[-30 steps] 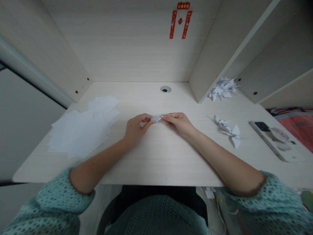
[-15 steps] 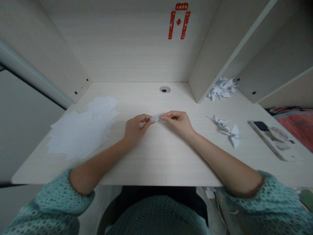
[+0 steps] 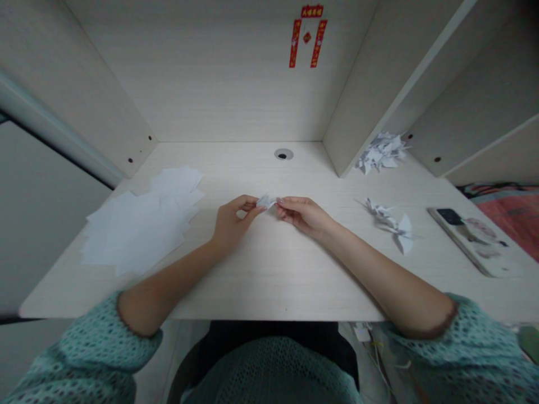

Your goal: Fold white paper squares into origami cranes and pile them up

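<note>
— What have the hands got?
— The left hand (image 3: 231,220) and the right hand (image 3: 304,213) each pinch one end of a small folded white paper piece (image 3: 265,201) at the fingertips; it sits mid-frame, just above the pale wooden worktop (image 3: 273,275).
— And further out?
— Loose white paper sheets (image 3: 135,227) lie at centre left; folded white paper figures (image 3: 391,223) at centre right; a flat phone in a patterned case (image 3: 469,238) beyond them.

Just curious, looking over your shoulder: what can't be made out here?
Head view only:
small white folded paper piece: too tiny, fingertips of left hand and right hand partly cover it.
red hanging paper decoration: writing too small.
flat patterned phone: blurred, near the right edge.
</note>
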A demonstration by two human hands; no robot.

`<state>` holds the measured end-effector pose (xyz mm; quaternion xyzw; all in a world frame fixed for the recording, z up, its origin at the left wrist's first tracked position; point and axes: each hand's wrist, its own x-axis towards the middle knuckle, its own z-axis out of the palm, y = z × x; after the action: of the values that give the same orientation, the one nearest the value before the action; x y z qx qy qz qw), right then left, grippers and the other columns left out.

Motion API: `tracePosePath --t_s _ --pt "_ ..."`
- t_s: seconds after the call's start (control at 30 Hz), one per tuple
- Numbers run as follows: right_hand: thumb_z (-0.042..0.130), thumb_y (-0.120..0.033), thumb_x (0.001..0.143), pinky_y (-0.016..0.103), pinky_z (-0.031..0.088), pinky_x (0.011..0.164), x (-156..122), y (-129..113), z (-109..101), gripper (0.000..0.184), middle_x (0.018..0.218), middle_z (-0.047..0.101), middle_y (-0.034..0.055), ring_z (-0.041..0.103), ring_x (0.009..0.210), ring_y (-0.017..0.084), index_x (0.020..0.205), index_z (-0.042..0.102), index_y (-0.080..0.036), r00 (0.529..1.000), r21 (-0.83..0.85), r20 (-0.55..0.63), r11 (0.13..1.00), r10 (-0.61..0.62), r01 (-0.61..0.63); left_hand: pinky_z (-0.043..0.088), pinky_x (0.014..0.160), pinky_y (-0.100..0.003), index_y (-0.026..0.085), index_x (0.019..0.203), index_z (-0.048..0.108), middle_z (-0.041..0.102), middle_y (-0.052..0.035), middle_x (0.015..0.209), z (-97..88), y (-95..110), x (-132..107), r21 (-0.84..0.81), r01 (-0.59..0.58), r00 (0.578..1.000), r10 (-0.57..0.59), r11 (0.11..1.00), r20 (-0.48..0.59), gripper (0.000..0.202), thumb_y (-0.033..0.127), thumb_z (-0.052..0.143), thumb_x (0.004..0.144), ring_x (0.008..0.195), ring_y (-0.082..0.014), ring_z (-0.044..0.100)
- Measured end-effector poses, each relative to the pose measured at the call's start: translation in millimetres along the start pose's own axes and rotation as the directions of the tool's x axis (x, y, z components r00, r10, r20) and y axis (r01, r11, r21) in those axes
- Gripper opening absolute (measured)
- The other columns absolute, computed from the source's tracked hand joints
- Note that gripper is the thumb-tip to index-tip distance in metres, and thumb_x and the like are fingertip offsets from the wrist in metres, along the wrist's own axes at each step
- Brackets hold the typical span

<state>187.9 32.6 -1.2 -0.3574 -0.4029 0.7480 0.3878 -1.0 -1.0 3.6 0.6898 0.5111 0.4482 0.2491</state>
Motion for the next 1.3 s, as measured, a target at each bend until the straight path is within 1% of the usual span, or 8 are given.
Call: tracePosePath --t_s 0.2,0.43,0.67,0.83,0.93,1.0,1.1,1.3 --pt "0.074 -0.031 0.068 0.023 0.043 0.058 -1.1 -1.2 -0.3 0.017 0.066 0.065 0.0013 0.055 0.059 0.009 0.075 0.072 -0.016 0.999 -0.002 0.036 1.0 0.024 -0.024 0.051 0.075 -0.028 0.02 0.085 0.069 0.072 -0.0027 0.083 0.8 -0.6 0.4 -0.101 0.074 0.997 -0.074 0.992 0.005 0.023 0.04 0.065 0.076 0.076 -0.0154 0.065" --pt "0.078 -0.037 0.062 0.023 0.04 0.054 -0.2 1.0 0.3 0.024 0.064 0.064 0.001 0.053 0.057 0.009 0.073 0.072 -0.016 0.999 -0.07 0.038 0.997 -0.022 0.024 0.052 0.076 -0.028 0.019 0.086 0.068 0.072 -0.0042 0.084 1.3 -3.2 1.6 -0.179 0.119 0.993 -0.113 0.977 0.043 0.025 0.041 0.066 0.075 0.076 -0.0155 0.066" --pt "0.08 -0.034 0.059 0.023 0.041 0.058 1.9 7.3 0.0 0.025 0.074 0.069 0.0005 0.054 0.06 0.008 0.08 0.074 -0.02 0.986 -0.124 -0.07 0.982 -0.151 0.142 0.051 0.073 -0.028 0.019 0.086 0.068 0.072 -0.0036 0.081 0.4 -1.7 2.5 -0.131 0.117 0.992 -0.109 0.984 0.066 0.026 0.042 0.065 0.076 0.073 -0.0155 0.065" --pt "0.072 -0.035 0.07 0.029 0.045 0.07 -1.9 5.5 0.0 0.016 0.082 0.072 0.0044 0.061 0.074 0.015 0.077 0.075 -0.021 0.902 -0.459 -0.077 0.818 -0.424 0.346 0.051 0.075 -0.028 0.02 0.085 0.069 0.072 -0.0027 0.082 0.8 -0.9 1.5 -0.047 0.097 0.995 -0.096 0.994 0.033 0.025 0.043 0.064 0.077 0.074 -0.0152 0.065" --pt "0.07 -0.036 0.072 0.03 0.045 0.069 -3.7 4.4 -0.4 0.015 0.079 0.071 0.005 0.062 0.077 0.018 0.074 0.075 -0.022 0.846 -0.613 -0.054 0.686 -0.53 0.391 0.052 0.076 -0.029 0.021 0.086 0.069 0.072 -0.0019 0.082 1.3 -0.5 0.6 -0.019 0.074 0.997 -0.073 0.997 0.036 0.026 0.045 0.063 0.077 0.075 -0.0157 0.065" --pt "0.07 -0.036 0.073 0.029 0.044 0.066 -3.6 4.8 -1.2 0.015 0.076 0.071 0.0049 0.061 0.074 0.017 0.074 0.075 -0.022 0.832 -0.655 -0.048 0.646 -0.552 0.391 0.051 0.077 -0.029 0.022 0.085 0.069 0.072 -0.0015 0.082 1.7 0.0 0.2 -0.007 0.065 0.997 -0.065 0.998 0.039 0.025 0.045 0.063 0.077 0.075 -0.0157 0.065" --pt "0.07 -0.036 0.072 0.029 0.044 0.065 -2.1 5.8 -3.1 0.015 0.076 0.071 0.0051 0.061 0.071 0.017 0.073 0.076 -0.022 0.853 -0.623 -0.046 0.683 -0.519 0.382 0.052 0.077 -0.028 0.022 0.084 0.069 0.072 -0.0011 0.082 2.3 0.4 0.2 0.003 0.079 0.996 -0.079 0.997 0.03 0.024 0.044 0.063 0.077 0.075 -0.0156 0.065" --pt "0.075 -0.037 0.065 0.03 0.046 0.07 1.0 5.8 -5.4 0.018 0.075 0.073 0.0042 0.063 0.07 0.016 0.072 0.075 -0.02 0.927 -0.448 -0.063 0.84 -0.37 0.305 0.052 0.072 -0.028 0.021 0.082 0.068 0.072 -0.0014 0.079 2.3 -0.7 1.4 -0.048 0.099 0.993 -0.097 0.994 0.06 0.025 0.044 0.064 0.076 0.072 -0.0154 0.065"
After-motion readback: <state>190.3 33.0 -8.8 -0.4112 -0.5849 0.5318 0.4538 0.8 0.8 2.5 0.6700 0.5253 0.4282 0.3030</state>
